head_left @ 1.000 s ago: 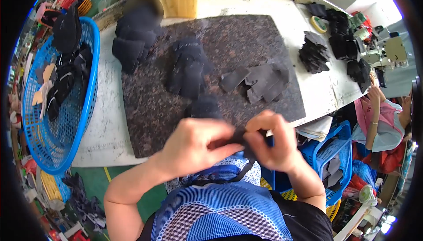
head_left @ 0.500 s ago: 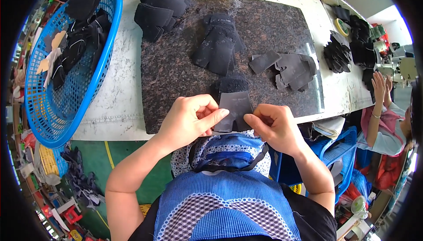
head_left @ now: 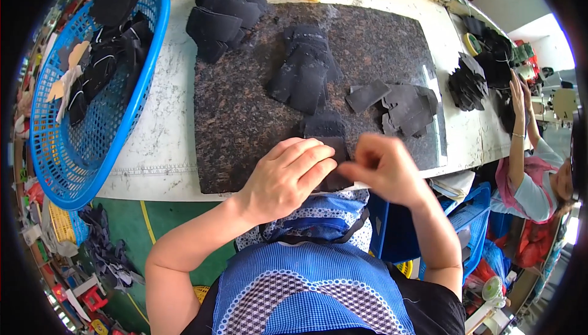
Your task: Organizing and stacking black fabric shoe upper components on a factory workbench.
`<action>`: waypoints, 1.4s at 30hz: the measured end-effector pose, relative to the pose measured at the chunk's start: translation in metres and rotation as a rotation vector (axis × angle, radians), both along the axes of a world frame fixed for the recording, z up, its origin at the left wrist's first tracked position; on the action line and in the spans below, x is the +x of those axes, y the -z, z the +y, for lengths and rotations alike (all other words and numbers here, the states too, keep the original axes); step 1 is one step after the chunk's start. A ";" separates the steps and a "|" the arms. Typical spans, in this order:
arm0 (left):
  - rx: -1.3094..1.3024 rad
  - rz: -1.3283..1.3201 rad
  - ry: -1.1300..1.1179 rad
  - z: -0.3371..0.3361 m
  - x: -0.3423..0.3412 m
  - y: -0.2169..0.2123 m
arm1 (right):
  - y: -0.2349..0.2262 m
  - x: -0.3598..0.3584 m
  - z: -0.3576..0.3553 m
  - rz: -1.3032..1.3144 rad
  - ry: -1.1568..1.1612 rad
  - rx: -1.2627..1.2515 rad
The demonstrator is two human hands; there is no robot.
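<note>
Head view: Both hands meet at the near edge of the dark slab (head_left: 245,120). The left hand (head_left: 288,178) lies flat on a small black piece (head_left: 334,151), fingers together. The right hand (head_left: 383,166) pinches its edge, fingers closed on it. I think the piece is being folded or peeled. That needs a steady, gentle pull.

More black pieces (head_left: 306,71) sit farther up the slab. A blue basket (head_left: 79,108) stands left of the slab.
</note>
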State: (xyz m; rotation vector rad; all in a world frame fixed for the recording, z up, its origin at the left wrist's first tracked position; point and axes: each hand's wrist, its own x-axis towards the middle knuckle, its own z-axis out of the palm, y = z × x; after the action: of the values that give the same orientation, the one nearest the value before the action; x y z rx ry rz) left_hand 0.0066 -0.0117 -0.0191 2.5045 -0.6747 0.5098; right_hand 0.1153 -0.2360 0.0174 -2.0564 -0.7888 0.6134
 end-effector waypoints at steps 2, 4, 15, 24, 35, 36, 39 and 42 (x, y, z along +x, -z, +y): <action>0.033 0.003 -0.028 -0.002 0.000 -0.002 | -0.013 0.027 0.023 0.002 0.191 0.110; 0.002 0.009 -0.038 0.000 0.003 -0.003 | -0.015 0.045 0.067 -0.216 0.091 0.208; -0.427 0.045 -0.389 0.082 0.027 0.000 | 0.020 0.082 0.096 -0.771 -0.302 0.115; -0.146 0.088 -0.162 0.095 0.109 0.016 | -0.001 0.110 0.070 -0.112 0.113 0.188; -0.050 -0.008 -0.190 0.079 0.102 0.010 | -0.048 0.013 0.001 -1.262 -0.149 0.152; -0.094 -0.052 -0.203 0.076 0.102 0.012 | -0.033 -0.002 0.006 -1.080 -0.263 0.348; -0.278 -0.084 -0.034 0.049 0.075 -0.020 | 0.003 -0.022 -0.009 -0.835 -0.238 0.181; -0.136 -0.022 0.255 0.024 0.020 -0.035 | -0.018 0.016 -0.013 -0.788 0.010 0.282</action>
State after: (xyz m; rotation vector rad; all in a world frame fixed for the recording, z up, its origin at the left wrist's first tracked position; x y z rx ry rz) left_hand 0.0262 0.0120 0.0159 2.2483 -0.9203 0.4721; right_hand 0.1314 -0.2486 0.0351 -2.0146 -1.2168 -0.3462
